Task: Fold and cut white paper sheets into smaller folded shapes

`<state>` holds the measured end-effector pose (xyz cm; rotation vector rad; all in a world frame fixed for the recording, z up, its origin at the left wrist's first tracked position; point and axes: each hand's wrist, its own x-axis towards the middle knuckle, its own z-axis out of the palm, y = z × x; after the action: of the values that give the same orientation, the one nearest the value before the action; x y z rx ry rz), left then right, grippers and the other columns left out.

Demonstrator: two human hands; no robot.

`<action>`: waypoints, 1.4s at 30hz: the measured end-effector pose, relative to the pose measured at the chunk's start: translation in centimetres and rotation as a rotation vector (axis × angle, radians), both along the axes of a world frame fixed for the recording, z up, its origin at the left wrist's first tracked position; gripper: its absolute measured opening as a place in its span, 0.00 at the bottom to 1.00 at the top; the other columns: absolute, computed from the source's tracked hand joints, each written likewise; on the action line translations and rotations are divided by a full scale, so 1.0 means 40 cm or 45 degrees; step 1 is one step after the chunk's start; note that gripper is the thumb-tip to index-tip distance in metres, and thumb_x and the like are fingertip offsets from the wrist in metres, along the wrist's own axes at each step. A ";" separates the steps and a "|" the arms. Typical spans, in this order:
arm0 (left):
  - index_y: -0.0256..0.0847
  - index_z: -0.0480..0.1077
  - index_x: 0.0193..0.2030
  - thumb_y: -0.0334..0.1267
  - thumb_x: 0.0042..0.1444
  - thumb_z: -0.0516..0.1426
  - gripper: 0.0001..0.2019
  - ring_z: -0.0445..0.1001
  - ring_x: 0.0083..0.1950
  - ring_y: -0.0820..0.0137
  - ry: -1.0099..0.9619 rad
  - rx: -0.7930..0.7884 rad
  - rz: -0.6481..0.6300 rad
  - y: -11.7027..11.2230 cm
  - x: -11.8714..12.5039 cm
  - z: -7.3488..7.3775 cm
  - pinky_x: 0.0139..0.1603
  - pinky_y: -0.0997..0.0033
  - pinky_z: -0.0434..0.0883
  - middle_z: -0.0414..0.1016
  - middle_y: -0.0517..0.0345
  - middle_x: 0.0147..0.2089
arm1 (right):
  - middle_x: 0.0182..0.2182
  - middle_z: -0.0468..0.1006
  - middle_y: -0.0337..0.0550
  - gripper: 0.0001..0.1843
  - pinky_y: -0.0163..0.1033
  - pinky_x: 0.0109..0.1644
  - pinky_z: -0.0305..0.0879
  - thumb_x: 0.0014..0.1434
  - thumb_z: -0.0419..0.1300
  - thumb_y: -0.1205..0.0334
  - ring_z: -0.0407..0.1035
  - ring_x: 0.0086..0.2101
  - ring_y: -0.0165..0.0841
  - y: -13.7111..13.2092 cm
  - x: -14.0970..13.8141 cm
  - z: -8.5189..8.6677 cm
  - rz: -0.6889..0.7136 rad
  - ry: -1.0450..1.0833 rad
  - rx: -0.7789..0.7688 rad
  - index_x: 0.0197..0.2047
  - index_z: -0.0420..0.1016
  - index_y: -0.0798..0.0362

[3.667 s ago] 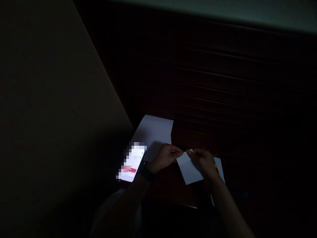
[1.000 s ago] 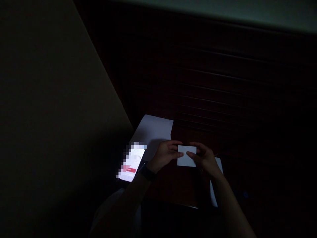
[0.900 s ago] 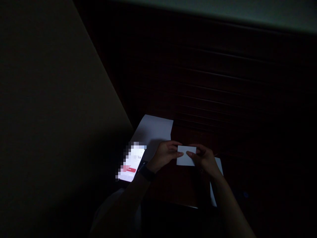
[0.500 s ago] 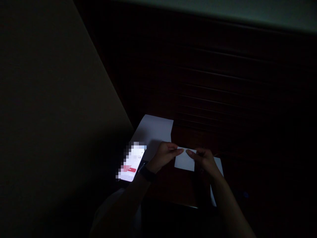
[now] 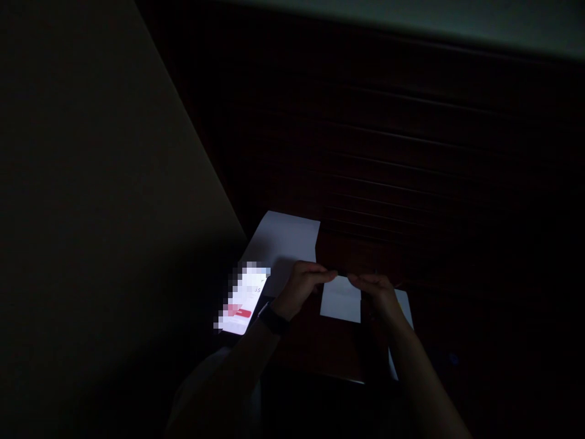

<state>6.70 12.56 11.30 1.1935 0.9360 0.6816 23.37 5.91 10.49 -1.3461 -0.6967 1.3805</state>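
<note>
A small white sheet of paper (image 5: 340, 302) is held above the dark reddish-brown table by its far edge. My left hand (image 5: 307, 281) pinches its far left corner, thumb and fingers pressed together. At the far right corner my right hand (image 5: 375, 288) pinches it in the same way. Behind my left hand lies a larger white sheet (image 5: 287, 235) with a crease near its right edge. Another white paper (image 5: 404, 305) is partly covered by my right hand and forearm. A dark watch band (image 5: 273, 319) circles my left wrist.
A phone with a lit screen (image 5: 242, 305) stands tilted left of my left wrist, partly blurred out. The table's front edge (image 5: 338, 379) catches some light. Dark slatted panelling (image 5: 388, 164) rises behind, and a plain wall (image 5: 100, 183) is on the left. A small blue spot (image 5: 453, 360) glows dimly at right.
The small paper's near edge has come slightly lower and towards me. My thumbs have shifted from lying on its face to its far edge. The phone and other sheets have stayed put.
</note>
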 end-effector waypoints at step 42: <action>0.37 0.69 0.48 0.40 0.49 0.61 0.19 0.77 0.35 0.65 0.005 0.159 0.116 0.025 -0.004 -0.007 0.32 0.69 0.73 0.78 0.51 0.36 | 0.53 0.68 0.40 0.15 0.45 0.52 0.64 0.50 0.61 0.64 0.65 0.50 0.39 0.000 0.037 0.021 0.575 -0.359 0.446 0.44 0.76 0.45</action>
<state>6.52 13.55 11.01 1.2683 0.9670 0.8203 24.84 5.93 11.31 -1.1494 -1.4317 1.3375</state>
